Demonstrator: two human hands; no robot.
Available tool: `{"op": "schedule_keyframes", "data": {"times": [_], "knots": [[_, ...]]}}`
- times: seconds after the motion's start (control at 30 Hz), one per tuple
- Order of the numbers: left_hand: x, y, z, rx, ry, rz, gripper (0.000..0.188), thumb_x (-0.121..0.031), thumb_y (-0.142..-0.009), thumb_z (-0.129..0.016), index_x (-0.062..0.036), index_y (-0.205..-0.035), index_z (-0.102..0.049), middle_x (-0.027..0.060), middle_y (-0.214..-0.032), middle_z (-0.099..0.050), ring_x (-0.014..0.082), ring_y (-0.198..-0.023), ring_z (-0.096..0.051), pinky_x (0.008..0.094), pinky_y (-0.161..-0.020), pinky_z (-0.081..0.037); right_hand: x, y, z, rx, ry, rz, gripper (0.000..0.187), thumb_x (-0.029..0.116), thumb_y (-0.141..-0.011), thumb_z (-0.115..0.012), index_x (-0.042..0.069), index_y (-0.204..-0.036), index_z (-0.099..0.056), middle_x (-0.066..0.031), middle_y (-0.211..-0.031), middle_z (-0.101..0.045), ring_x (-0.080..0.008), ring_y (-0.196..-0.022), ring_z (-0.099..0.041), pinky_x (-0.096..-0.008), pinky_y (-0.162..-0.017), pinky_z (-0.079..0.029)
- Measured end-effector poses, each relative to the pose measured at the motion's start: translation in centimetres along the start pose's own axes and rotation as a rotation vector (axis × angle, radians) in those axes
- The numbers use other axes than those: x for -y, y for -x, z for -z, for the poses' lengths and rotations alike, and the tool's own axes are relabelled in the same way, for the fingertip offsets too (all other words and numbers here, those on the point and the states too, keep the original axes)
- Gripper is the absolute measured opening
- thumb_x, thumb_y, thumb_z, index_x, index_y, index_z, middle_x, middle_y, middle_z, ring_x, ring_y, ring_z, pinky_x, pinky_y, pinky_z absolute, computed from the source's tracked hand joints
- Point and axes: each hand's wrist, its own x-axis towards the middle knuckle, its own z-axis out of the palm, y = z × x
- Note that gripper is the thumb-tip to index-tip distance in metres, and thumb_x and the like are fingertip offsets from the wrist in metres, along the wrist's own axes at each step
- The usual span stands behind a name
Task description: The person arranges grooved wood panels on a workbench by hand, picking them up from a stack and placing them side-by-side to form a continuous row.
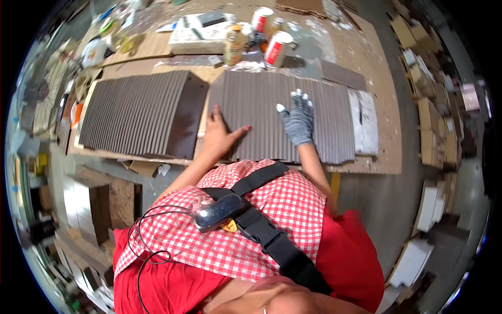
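Note:
A long row of thin grey-brown boards (256, 104), packed edge-up against each other, lies on the table in front of me. My left hand (219, 133), bare, rests at the row's left end with thumb and fingers spread. My right hand (299, 120), in a grey knit glove with white fingertips, lies on top of the row right of its middle, fingers stretched out. To the left stands a second stack of similar boards (136, 112), whose smooth end face (188, 118) is turned toward the first row. A white block (366, 123) touches the row's right end.
Behind the boards stand a bottle with an orange cap (235, 44), a red-and-white can (278, 49) and a white slab (201, 34). A loose flat board (342, 75) lies behind the row. Cardboard boxes (431, 131) line the floor at right; more boxes (86, 209) stand lower left.

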Motion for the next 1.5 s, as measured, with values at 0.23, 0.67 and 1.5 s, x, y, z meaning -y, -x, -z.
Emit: {"op": "schedule_keyframes", "data": {"times": [0.23, 0.67, 1.5], "knots": [[0.5, -1.0, -1.0, 0.028, 0.039, -0.03, 0.106, -0.057, -0.076, -0.066, -0.0072, -0.148, -0.006, 0.0415, -0.135, -0.028, 0.0516, -0.124, -0.038, 0.0456, -0.098, -0.04, -0.4, -0.7, -0.1, -0.014, -0.071, 0.005, 0.072, 0.051, -0.091, -0.044, -0.004, -0.137, -0.036, -0.0229, -0.147, -0.029, -0.0395, -0.137, -0.024, -0.0472, -0.113, -0.015], [1.6, -0.6, -0.8, 0.088, 0.084, -0.056, 0.084, -0.045, -0.088, -0.057, -0.0231, -0.15, -0.005, 0.0389, -0.141, -0.02, 0.0548, -0.119, -0.041, 0.0483, -0.093, -0.043, -1.9, 0.1, 0.7, 0.034, -0.06, -0.023, 0.069, 0.048, -0.092, -0.046, -0.002, -0.138, -0.037, -0.0206, -0.147, -0.03, -0.0368, -0.138, -0.024, -0.0444, -0.114, -0.014], [2.8, -0.7, 2.9, 0.004, 0.203, -0.132, 0.086, -0.018, -0.068, -0.069, -0.0302, -0.144, -0.031, 0.0381, -0.135, -0.031, 0.05, -0.107, -0.053, 0.0433, -0.09, -0.047, -1.1, -0.4, 0.9, -0.077, -0.297, 0.121, 0.07, 0.041, -0.088, -0.059, -0.001, -0.139, -0.035, -0.0214, -0.147, -0.03, -0.0353, -0.138, -0.023, -0.0437, -0.115, -0.014]]}}
